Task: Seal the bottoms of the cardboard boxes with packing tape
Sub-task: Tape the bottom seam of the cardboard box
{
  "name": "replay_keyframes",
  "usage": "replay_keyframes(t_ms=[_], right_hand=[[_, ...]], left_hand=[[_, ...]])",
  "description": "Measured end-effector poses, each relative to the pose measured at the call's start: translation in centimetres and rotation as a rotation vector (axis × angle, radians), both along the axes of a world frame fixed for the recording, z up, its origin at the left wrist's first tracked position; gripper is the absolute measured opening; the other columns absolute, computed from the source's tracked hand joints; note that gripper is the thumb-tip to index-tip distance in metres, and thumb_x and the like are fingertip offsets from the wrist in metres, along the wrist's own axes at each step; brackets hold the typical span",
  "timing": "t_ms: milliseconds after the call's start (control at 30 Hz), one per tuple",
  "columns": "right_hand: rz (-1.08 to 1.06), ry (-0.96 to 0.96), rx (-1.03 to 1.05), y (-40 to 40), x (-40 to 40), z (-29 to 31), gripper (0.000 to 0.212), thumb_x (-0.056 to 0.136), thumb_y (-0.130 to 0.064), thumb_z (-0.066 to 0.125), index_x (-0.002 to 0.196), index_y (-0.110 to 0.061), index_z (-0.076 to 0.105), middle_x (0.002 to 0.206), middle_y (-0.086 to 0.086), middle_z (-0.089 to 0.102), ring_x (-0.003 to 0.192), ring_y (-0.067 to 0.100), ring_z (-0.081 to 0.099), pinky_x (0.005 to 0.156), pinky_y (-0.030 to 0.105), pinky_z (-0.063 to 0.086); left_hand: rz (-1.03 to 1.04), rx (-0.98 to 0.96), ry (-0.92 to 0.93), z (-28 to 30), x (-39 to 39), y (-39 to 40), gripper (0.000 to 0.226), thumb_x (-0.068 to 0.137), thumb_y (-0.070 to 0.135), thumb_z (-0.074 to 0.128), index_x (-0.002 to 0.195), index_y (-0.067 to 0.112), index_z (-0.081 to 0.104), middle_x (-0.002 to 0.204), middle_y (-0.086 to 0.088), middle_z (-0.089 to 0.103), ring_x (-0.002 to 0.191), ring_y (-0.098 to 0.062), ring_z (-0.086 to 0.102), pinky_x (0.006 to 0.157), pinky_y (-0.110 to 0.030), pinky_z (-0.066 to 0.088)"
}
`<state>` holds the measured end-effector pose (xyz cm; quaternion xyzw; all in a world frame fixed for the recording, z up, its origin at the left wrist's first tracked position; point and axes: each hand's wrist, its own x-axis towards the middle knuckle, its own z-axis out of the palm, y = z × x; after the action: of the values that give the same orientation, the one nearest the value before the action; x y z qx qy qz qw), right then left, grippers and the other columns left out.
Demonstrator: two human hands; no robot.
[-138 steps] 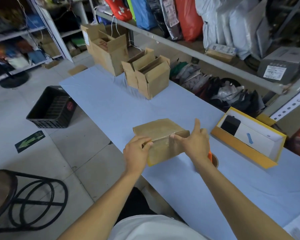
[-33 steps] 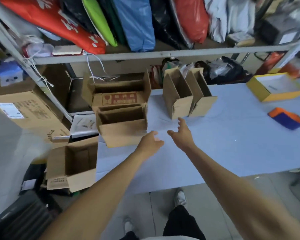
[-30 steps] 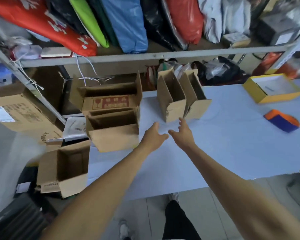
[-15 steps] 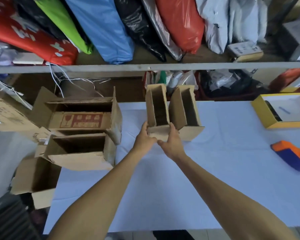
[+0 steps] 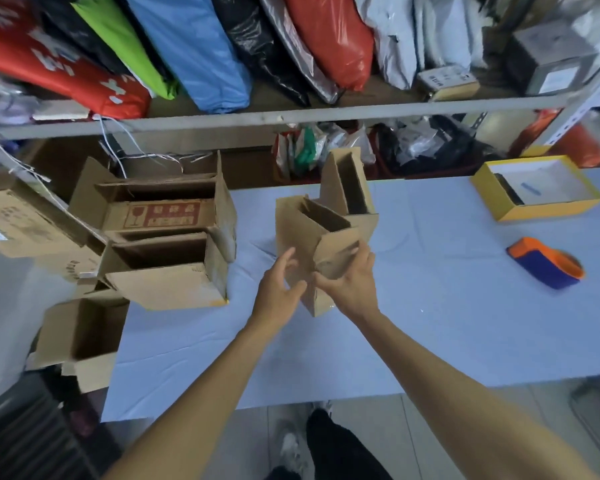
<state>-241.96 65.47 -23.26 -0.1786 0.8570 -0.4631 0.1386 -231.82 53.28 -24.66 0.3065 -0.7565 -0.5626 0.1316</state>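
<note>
A small brown corrugated cardboard box [image 5: 312, 244] sits tilted above the pale blue table surface [image 5: 430, 323], its open mouth turned up and away toward the shelving, its lower corner close to the table; whether that corner touches the surface I cannot tell. Just behind it stands a second narrow brown cardboard box [image 5: 349, 188], upright on the table with its mouth open.

The step in hand looks like fetching and orienting a box, not taping it. The next move probably calls for turning the box so its bottom flaps face up, pressing them flat and closed, then reaching for the orange and blue tape dispenser [image 5: 546, 263], which lies well apart on the table to the right.

The right hand [image 5: 349, 282] is closed on the box's near right face, fingers wrapped up the side and thumb across the front. The left hand [image 5: 279, 287] is at the near left face with fingers curled and spread; it seems to touch the cardboard lightly, but the blur keeps me from saying whether it grips. Both forearms stretch forward and converge on the box.

To the left, several larger open brown cartons [image 5: 160, 244] crowd the table edge.
</note>
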Motion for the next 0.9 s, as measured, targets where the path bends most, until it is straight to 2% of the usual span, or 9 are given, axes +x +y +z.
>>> replay_keyframes(t_ms=[100, 200, 267, 367, 433, 500, 567, 733, 900], right_hand=[[0.011, -0.172, -0.148, 4.5, 0.7, 0.6, 0.085, 0.067, -0.046, 0.075, 0.136, -0.04, 0.026, 0.125, -0.012, 0.043, 0.113, 0.006, 0.047, 0.09, 0.027, 0.045], [-0.054, -0.318, -0.223, 9.3, 0.4, 1.3, 0.073, 0.078, -0.047, 0.063, 0.143, -0.041, 0.031, 0.122, -0.016, 0.054, 0.107, -0.001, 0.056, 0.08, 0.019, 0.045], [-0.108, -0.317, -0.208, 12.3, -0.5, 1.6, 0.057, 0.09, -0.043, 0.059, 0.144, -0.034, 0.043, 0.128, -0.008, 0.058, 0.111, 0.008, 0.059, 0.09, 0.027, 0.048], [-0.098, -0.167, -0.121, 16.8, -2.5, 2.2, 0.04, 0.091, -0.042, 0.048, 0.122, -0.022, 0.063, 0.112, 0.01, 0.067, 0.101, 0.025, 0.064, 0.088, 0.037, 0.052], [-0.104, -0.151, -0.08, 20.0, -4.2, 2.3, 0.047, 0.084, -0.043, 0.062, 0.127, -0.024, 0.058, 0.115, 0.006, 0.065, 0.101, 0.019, 0.064, 0.089, 0.039, 0.053], [-0.063, -0.172, -0.007, 23.6, -6.0, 2.0, 0.087, 0.079, -0.036, 0.076, 0.151, -0.033, 0.027, 0.131, -0.007, 0.052, 0.11, 0.011, 0.054, 0.095, 0.033, 0.048], [-0.006, -0.185, 0.05, 27.3, -8.2, 1.7, 0.112, 0.076, -0.031, 0.079, 0.154, -0.042, 0.0, 0.14, -0.011, 0.045, 0.117, 0.013, 0.052, 0.097, 0.034, 0.048], [-0.043, -0.051, 0.052, 34.1, -13.7, 0.7, 0.095, 0.072, -0.028, 0.079, 0.15, -0.031, 0.025, 0.133, -0.005, 0.043, 0.123, 0.012, 0.044, 0.104, 0.039, 0.044], [-0.04, -0.092, 0.064, 37.0, -19.0, -0.6, 0.076, 0.076, -0.025, 0.076, 0.142, -0.019, 0.039, 0.131, -0.004, 0.053, 0.119, 0.019, 0.054, 0.098, 0.038, 0.046]], left_hand=[[0.057, -0.067, -0.051, -0.3, 0.9, 0.0, 0.071, 0.086, 0.032, 0.07, 0.147, 0.032, 0.034, 0.149, 0.0, 0.038, 0.136, -0.018, 0.037, 0.109, -0.038, 0.038], [0.067, 0.102, -0.057, -0.1, 0.5, 1.0, 0.083, 0.081, 0.04, 0.076, 0.148, 0.034, 0.027, 0.138, 0.013, 0.043, 0.131, -0.016, 0.045, 0.098, -0.025, 0.042], [0.002, 0.156, -0.075, 0.0, -0.5, 3.3, 0.084, 0.08, 0.038, 0.077, 0.148, 0.037, 0.027, 0.13, 0.018, 0.049, 0.124, -0.013, 0.052, 0.087, -0.015, 0.041], [-0.106, -0.003, -0.167, -0.1, -2.9, 8.3, 0.091, 0.08, 0.033, 0.077, 0.152, 0.036, 0.023, 0.144, 0.005, 0.045, 0.127, -0.016, 0.047, 0.097, -0.025, 0.04], [-0.16, -0.064, -0.178, -0.1, -5.0, 12.2, 0.091, 0.081, 0.03, 0.076, 0.153, 0.036, 0.02, 0.145, -0.004, 0.044, 0.127, -0.021, 0.048, 0.097, -0.028, 0.04], [-0.181, -0.117, -0.178, 0.2, -7.3, 15.9, 0.088, 0.084, 0.03, 0.073, 0.153, 0.038, 0.019, 0.141, -0.009, 0.047, 0.123, -0.023, 0.051, 0.092, -0.026, 0.039], [-0.177, -0.152, -0.188, 0.4, -9.6, 19.3, 0.087, 0.085, 0.031, 0.072, 0.154, 0.038, 0.018, 0.138, -0.012, 0.048, 0.122, -0.026, 0.051, 0.09, -0.025, 0.037], [-0.148, -0.16, -0.227, 0.3, -14.8, 26.4, 0.089, 0.086, 0.029, 0.07, 0.154, 0.036, 0.015, 0.138, -0.013, 0.048, 0.123, -0.029, 0.049, 0.089, -0.026, 0.036], [-0.066, -0.173, -0.309, 0.1, -19.0, 30.7, 0.092, 0.085, 0.03, 0.07, 0.155, 0.034, 0.012, 0.136, -0.015, 0.047, 0.121, -0.031, 0.051, 0.092, -0.029, 0.039]])
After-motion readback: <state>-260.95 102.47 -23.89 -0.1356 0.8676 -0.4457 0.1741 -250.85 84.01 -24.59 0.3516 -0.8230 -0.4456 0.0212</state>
